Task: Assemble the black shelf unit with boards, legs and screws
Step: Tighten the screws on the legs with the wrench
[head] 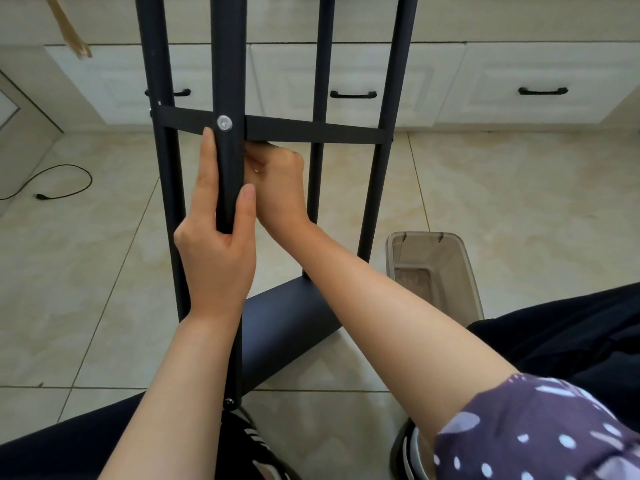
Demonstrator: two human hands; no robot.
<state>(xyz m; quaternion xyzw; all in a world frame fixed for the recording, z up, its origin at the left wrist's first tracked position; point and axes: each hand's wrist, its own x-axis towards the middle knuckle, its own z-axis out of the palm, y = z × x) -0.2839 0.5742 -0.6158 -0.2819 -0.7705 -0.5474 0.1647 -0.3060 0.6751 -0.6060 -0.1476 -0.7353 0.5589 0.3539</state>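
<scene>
1. Head view: beige tile floor [519, 202], white drawers [363, 81] behind, a bin [433, 268] at my right.
2. Shelf unit [277, 129] stands upright on the tiles before me, legs running vertically.
3. My left hand [214, 251] grips the near leg [227, 161] below its screw [224, 123].
4. My right hand [277, 181] curls under the board [311, 131]; what it holds, I cannot tell.

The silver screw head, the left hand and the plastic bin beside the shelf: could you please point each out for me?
silver screw head [224, 123]: head view, centre of its face.
left hand [216, 251]: head view, back of the hand.
plastic bin [462, 258]: head view, right wall.
</scene>
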